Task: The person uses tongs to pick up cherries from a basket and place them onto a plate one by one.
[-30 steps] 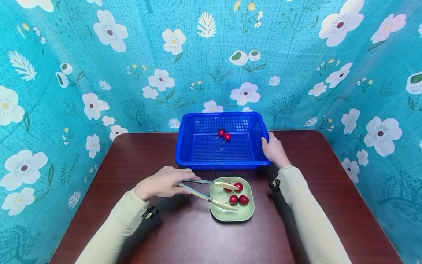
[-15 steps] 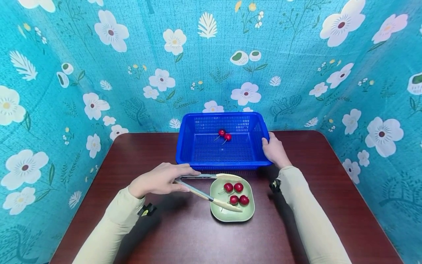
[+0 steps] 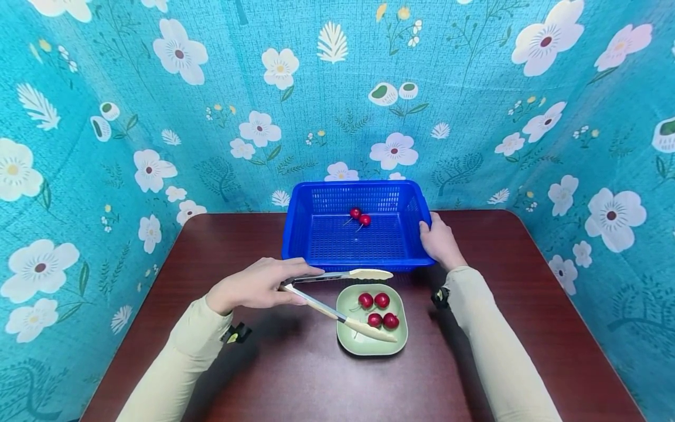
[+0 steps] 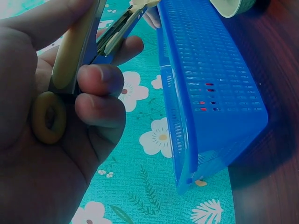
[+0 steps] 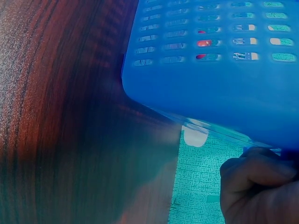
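My left hand (image 3: 259, 285) holds a pair of tongs (image 3: 320, 306) with metal arms and cream tips, spread wide apart. One tip hangs over the near part of a pale green plate (image 3: 345, 346); the other is beyond its far rim, near the basket. On the plate lie several red cherries (image 3: 382, 300), between the levels of the two tips. My right hand (image 3: 442, 241) grips the right rim of a blue plastic basket (image 3: 355, 262). Two more cherries (image 3: 365, 220) with stems lie inside it. In the left wrist view, fingers curl round the tongs' handle (image 4: 70, 60).
A dark brown wooden table (image 3: 327, 390) carries everything. The basket stands at its back, just behind the plate. A turquoise flowered cloth (image 3: 327, 105) hangs behind the table and along both sides.
The tongs have spread wider, their far tip moving away from the cherries and past the plate's far rim. My left hand has shifted slightly up and left. My right hand stays on the basket.
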Demonstrator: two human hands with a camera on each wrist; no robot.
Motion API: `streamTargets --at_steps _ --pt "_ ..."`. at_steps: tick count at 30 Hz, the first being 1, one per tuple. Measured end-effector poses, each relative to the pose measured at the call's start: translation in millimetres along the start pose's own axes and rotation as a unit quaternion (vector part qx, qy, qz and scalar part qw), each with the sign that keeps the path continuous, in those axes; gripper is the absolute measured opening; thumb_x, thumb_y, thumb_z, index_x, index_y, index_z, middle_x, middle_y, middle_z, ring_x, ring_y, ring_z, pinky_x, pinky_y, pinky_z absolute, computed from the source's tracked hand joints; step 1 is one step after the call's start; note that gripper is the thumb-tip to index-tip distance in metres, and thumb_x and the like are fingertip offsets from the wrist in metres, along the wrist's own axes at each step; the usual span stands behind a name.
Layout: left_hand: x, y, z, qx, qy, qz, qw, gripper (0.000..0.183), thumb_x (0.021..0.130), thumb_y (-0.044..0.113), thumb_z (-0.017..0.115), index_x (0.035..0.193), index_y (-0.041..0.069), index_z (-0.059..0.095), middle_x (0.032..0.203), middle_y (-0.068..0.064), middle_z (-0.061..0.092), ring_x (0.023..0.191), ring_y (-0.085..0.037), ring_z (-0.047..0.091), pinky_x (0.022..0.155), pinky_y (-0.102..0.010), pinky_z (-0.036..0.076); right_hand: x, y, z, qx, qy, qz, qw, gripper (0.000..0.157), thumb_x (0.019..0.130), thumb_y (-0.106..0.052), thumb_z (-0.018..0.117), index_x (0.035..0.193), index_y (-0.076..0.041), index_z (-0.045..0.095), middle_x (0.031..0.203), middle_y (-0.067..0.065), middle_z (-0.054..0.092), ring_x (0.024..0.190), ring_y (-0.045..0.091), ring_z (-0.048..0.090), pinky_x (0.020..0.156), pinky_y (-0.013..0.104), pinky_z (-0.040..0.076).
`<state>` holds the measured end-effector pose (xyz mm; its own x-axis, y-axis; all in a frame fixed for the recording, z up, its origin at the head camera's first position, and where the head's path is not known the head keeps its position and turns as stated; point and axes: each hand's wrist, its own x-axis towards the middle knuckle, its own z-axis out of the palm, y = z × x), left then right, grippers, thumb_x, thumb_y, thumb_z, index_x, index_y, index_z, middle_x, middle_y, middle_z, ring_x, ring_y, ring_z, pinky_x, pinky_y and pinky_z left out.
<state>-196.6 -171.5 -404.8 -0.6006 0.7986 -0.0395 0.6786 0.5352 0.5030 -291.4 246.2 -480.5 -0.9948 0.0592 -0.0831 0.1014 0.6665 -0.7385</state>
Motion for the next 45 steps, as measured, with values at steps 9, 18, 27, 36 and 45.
streamTargets --at_steps 9,18,27,36,45 --pt "0.9 -2.1 -1.4 0.0 0.021 0.013 0.9997 0.061 0.095 0.044 0.074 0.151 0.027 0.055 0.115 0.012 0.066 0.074 -0.004 0.054 0.064 -0.024 0.05 0.3 -0.4 -0.1 0.001 -0.003 0.003 1.0 0.058 0.113 -0.029 0.032 0.161 0.003 0.022 0.153 0.035 0.044 0.133 0.053 0.053 0.108 0.066 0.043" --pt "7.6 -5.6 -4.9 0.021 0.081 0.018 0.9964 0.062 0.097 0.044 0.071 0.154 0.028 0.051 0.118 0.01 0.065 0.076 -0.004 0.053 0.061 -0.024 0.047 0.5 0.2 1.0 0.002 -0.003 0.005 1.0 0.058 0.113 -0.029 0.032 0.161 0.003 0.022 0.152 0.035 0.045 0.132 0.052 0.054 0.108 0.066 0.043" --pt "17.8 -12.3 -12.5 0.068 0.146 -0.013 0.9868 0.063 0.097 0.043 0.071 0.154 0.027 0.05 0.115 0.007 0.064 0.07 -0.006 0.051 0.06 -0.027 0.043 0.3 -1.2 0.9 -0.002 0.003 0.003 1.0 0.057 0.113 -0.029 0.032 0.159 0.004 0.025 0.15 0.035 0.047 0.131 0.052 0.054 0.108 0.065 0.044" --pt "31.1 -18.9 -19.7 0.099 0.208 -0.043 0.9721 0.062 0.097 0.044 0.071 0.153 0.023 0.052 0.098 0.003 0.058 0.064 -0.008 0.045 0.057 -0.029 0.038 4.8 -0.8 4.7 -0.008 0.007 -0.003 1.0 0.057 0.113 -0.028 0.033 0.159 0.003 0.025 0.151 0.034 0.047 0.133 0.052 0.054 0.108 0.065 0.043" --pt "52.0 -25.0 -27.7 0.101 0.196 -0.069 0.973 0.062 0.099 0.045 0.069 0.154 0.023 0.051 0.098 0.001 0.058 0.067 -0.013 0.048 0.058 -0.031 0.04 1.8 0.5 1.6 -0.006 0.008 0.001 1.0 0.056 0.113 -0.028 0.033 0.159 0.003 0.025 0.152 0.034 0.045 0.134 0.052 0.052 0.11 0.065 0.042"
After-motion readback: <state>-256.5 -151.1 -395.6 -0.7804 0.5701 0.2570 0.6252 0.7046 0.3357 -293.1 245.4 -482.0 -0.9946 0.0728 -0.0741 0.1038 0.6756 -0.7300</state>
